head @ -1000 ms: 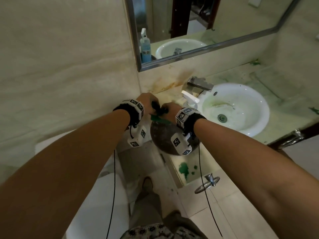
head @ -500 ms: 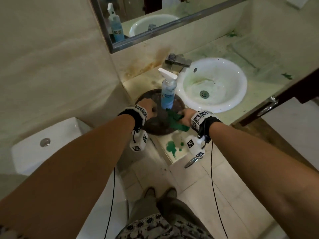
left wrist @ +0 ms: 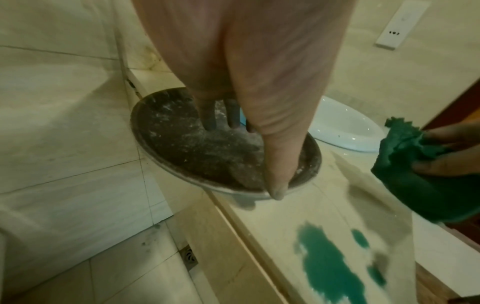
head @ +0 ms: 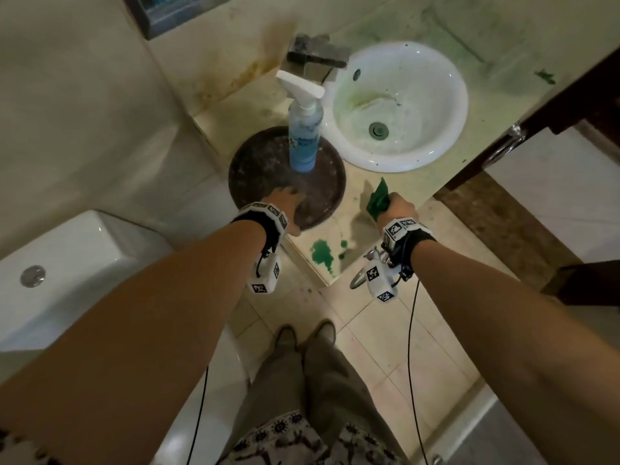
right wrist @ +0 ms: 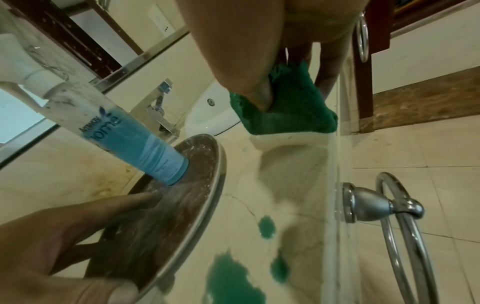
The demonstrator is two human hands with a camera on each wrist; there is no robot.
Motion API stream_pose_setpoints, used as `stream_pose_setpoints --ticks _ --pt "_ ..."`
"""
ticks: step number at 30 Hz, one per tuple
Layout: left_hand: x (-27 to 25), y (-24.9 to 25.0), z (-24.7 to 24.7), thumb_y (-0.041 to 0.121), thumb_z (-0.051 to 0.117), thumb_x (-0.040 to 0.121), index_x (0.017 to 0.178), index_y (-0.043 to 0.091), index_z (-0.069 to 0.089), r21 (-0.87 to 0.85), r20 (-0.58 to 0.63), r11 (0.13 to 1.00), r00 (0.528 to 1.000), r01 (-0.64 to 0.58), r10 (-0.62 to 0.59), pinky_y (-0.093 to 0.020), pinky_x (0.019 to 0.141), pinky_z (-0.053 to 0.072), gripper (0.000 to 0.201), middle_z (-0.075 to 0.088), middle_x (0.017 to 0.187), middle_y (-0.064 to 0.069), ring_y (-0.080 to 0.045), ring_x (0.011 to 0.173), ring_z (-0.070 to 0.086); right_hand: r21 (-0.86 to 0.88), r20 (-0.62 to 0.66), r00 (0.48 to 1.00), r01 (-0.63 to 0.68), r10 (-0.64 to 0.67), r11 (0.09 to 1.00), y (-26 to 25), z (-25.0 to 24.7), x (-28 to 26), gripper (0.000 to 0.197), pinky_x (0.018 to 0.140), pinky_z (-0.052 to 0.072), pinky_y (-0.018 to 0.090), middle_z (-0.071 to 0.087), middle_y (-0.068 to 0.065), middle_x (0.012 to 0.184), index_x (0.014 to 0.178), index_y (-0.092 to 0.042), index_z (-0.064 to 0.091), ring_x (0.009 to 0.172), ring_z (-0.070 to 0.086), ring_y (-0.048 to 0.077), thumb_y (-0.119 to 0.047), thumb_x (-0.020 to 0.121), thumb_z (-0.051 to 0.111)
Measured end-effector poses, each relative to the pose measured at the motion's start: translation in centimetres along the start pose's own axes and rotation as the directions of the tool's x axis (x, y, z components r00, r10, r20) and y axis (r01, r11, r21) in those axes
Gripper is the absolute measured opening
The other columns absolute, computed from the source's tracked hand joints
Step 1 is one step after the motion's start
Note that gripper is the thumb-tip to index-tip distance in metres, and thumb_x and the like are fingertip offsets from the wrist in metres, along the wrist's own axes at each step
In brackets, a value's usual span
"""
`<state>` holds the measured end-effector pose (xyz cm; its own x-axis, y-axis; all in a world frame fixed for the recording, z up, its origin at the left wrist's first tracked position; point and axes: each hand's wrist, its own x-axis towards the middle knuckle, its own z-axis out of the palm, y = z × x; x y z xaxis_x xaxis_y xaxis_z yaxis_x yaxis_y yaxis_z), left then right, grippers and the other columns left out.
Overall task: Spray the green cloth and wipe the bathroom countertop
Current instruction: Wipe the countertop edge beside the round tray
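A crumpled green cloth [head: 377,201] [right wrist: 293,111] is gripped in my right hand [head: 397,208], just above the beige countertop [head: 355,182] in front of the sink. The blue spray bottle [head: 303,135] [right wrist: 130,133] with a white trigger head stands upright on a round brown tray [head: 261,162] [left wrist: 176,131]. My left hand [head: 285,203] rests on the tray's near side. Its fingers lie straight on the tray floor and its thumb [left wrist: 278,185] touches the rim. The bottle stands just beyond those fingers, untouched.
A green stain [head: 322,255] marks the countertop's near corner between my hands. The white sink [head: 399,105] and faucet [head: 315,58] lie behind the cloth. A chrome towel ring [right wrist: 400,226] hangs from the counter's front. A toilet cistern [head: 67,273] stands at the left.
My right hand has carried the green cloth rightward off the tray to over the countertop. The left hand stays at the tray's near rim. The head view has tilted down.
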<state>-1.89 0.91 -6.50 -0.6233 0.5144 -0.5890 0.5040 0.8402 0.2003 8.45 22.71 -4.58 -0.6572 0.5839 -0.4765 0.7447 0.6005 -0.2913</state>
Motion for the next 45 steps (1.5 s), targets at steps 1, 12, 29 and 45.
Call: stream_pose_setpoints --ticks 1,12,29,45 --pt "0.2 0.0 0.5 0.04 0.08 0.071 0.151 0.021 0.024 0.03 0.023 1.0 1.0 -0.004 0.004 -0.05 0.116 0.03 0.099 0.019 0.16 -0.01 -0.036 0.146 0.02 0.0 -0.021 1.0 -0.003 0.003 1.0 0.2 0.2 0.2 0.033 0.086 0.049 0.039 0.063 0.021 0.116 0.12 -0.006 0.054 0.106 0.06 0.039 -0.005 0.087 0.053" --pt "1.3 -0.7 3.6 0.052 0.081 0.065 0.153 0.033 0.003 0.179 0.027 0.984 1.0 -0.003 -0.002 -0.057 0.117 0.021 0.12 -0.006 0.163 -0.006 -0.035 0.15 0.0 0.101 -0.027 0.999 0.04 -0.038 0.994 -1.8 2.5 3.6 0.042 0.103 0.046 0.04 0.054 0.017 0.13 0.128 -0.009 0.053 0.12 0.054 0.039 -0.002 0.087 0.055" --pt "1.5 -0.3 3.1 0.055 0.081 0.064 0.153 0.03 0.01 0.203 0.025 0.979 1.0 0.001 -0.006 -0.054 0.113 0.033 0.116 -0.003 0.162 -0.006 -0.036 0.148 0.005 -0.206 0.179 0.919 0.385 -0.352 0.9 0.1 5.1 -0.2 0.051 0.109 0.039 0.032 0.044 0.007 0.146 0.131 -0.014 0.059 0.129 0.047 0.031 -0.009 0.081 0.064" --pt "1.4 -0.2 3.4 0.06 0.08 0.062 0.153 0.027 0.012 0.269 -0.009 0.963 1.0 -0.024 0.028 -0.054 0.111 0.035 0.118 0.003 0.162 -0.011 -0.038 0.146 0.012 -0.177 0.381 0.879 0.372 -0.285 0.911 1.9 6.7 -3.5 0.05 0.11 0.039 0.026 0.062 0.001 0.134 0.129 -0.028 0.062 0.123 0.057 0.026 -0.005 0.085 0.063"
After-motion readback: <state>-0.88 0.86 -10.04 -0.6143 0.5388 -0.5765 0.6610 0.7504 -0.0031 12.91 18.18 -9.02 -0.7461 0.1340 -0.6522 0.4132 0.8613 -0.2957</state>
